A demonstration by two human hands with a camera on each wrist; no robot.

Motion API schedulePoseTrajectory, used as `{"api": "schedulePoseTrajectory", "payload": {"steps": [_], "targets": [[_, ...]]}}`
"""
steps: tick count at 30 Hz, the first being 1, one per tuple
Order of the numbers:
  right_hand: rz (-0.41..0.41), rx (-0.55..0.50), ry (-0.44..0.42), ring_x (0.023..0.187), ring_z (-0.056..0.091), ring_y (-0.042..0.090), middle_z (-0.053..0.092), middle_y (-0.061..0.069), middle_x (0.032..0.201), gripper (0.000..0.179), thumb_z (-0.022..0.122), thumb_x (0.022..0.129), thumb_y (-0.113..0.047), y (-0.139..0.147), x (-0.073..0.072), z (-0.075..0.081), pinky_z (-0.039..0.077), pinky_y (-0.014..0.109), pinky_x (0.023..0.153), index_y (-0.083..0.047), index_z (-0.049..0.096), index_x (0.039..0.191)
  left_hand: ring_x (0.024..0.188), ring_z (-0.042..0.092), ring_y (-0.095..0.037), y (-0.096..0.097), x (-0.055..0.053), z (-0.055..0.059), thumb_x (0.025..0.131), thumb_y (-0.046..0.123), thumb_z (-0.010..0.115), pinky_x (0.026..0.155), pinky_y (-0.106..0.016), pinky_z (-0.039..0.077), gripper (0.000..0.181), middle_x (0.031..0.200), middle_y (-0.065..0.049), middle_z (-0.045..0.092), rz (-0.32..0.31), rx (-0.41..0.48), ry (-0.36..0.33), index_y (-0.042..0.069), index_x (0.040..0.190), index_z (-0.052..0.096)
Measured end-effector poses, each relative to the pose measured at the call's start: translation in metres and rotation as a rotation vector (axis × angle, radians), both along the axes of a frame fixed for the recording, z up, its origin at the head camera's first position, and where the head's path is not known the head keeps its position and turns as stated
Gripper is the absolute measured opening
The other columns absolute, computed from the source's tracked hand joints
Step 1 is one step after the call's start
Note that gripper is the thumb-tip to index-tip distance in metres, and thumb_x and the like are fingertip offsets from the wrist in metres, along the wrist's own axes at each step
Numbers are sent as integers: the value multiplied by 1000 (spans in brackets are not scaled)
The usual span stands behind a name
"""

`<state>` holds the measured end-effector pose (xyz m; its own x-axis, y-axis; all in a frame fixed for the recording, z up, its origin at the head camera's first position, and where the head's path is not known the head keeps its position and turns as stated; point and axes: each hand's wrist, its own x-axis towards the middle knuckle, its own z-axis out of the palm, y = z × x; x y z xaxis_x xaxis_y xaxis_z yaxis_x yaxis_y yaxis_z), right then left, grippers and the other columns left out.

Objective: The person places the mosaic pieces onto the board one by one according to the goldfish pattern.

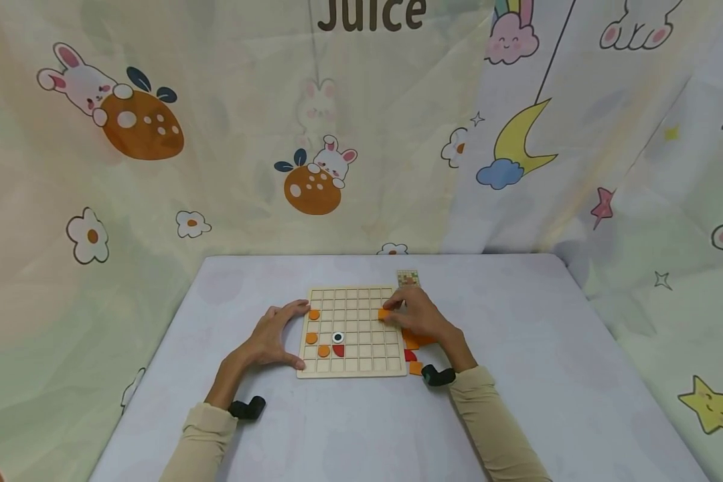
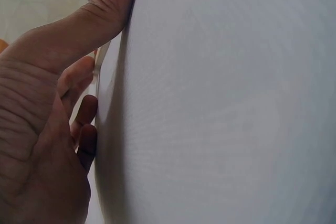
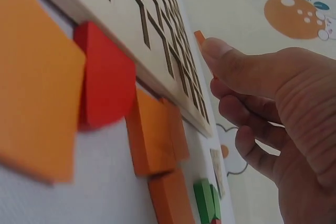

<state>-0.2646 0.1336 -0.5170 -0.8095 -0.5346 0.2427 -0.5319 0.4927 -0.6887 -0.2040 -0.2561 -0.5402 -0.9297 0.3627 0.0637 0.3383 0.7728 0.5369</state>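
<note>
Pale tabletop (image 1: 349, 428); orange piece (image 1: 382, 314) pinched between right fingers (image 3: 236, 113).

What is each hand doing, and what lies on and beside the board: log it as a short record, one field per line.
Board: pale, square grid, lying on the white table
Left hand: rests against the board's left edge
Right hand: pinches an orange piece at the board's right side
On the grid: three orange discs, one black-and-white eye piece, one red quarter-round
Right of the board: loose orange blocks, red pieces, green pieces
Patterned card: near the board's far right corner
</note>
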Motion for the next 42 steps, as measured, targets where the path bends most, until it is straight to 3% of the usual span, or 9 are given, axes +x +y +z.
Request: {"api": "schedulePoseTrajectory", "payload": {"steps": [2, 5, 16, 25, 33, 42], "targets": [[19, -5, -16, 93, 69, 19, 81, 4, 100, 18, 91, 89, -11, -6, 1, -1, 59, 42, 89, -6, 83, 105, 128, 48, -28, 0, 1, 0, 53, 54, 108, 109, -55, 40, 126, 176, -6, 43, 4, 3, -10, 14, 159, 54], [47, -18, -18, 94, 70, 19, 81, 5, 101, 18, 91, 90, -12, -13, 0, -4, 59, 35, 86, -6, 83, 105, 129, 48, -29, 0, 2, 1, 53, 55, 108, 108, -55, 40, 126, 176, -6, 43, 7, 2, -16, 15, 160, 54], [85, -3, -25, 95, 68, 16, 81, 3, 104, 19, 89, 92, -15, -46, 6, -14, 56, 29, 86, -7, 84, 108, 129, 50, -30, -5, 2, -1, 52, 55, 108, 108, -55, 41, 127, 175, -7, 44, 6, -7, 5, 13, 159, 54], [89, -11, 15, 98, 70, 17, 82, 4, 106, 18, 89, 92, -14, -66, 6, -17, 56, 30, 87, -8, 84, 108, 131, 49, -30, -4, -1, 0, 52, 56, 108, 110, -57, 40, 128, 175, -6, 44, -4, 16, -1, 14, 160, 54], [104, -5, 42, 91, 66, 11, 80, 0, 102, 17, 89, 93, -16, -76, 4, -17, 54, 29, 85, -10, 84, 107, 132, 49, -31, -2, -1, 0, 53, 56, 108, 111, -59, 41, 127, 175, -6, 43, -5, 3, -3, 15, 160, 54], [139, 6, 30, 92, 68, 16, 82, 3, 102, 15, 87, 94, -13, -86, 2, -17, 53, 30, 84, -7, 85, 108, 132, 49, -31, -2, -2, 0, 54, 56, 108, 112, -59, 40, 126, 175, -5, 43, -13, 17, -5, 15, 160, 54]]}}
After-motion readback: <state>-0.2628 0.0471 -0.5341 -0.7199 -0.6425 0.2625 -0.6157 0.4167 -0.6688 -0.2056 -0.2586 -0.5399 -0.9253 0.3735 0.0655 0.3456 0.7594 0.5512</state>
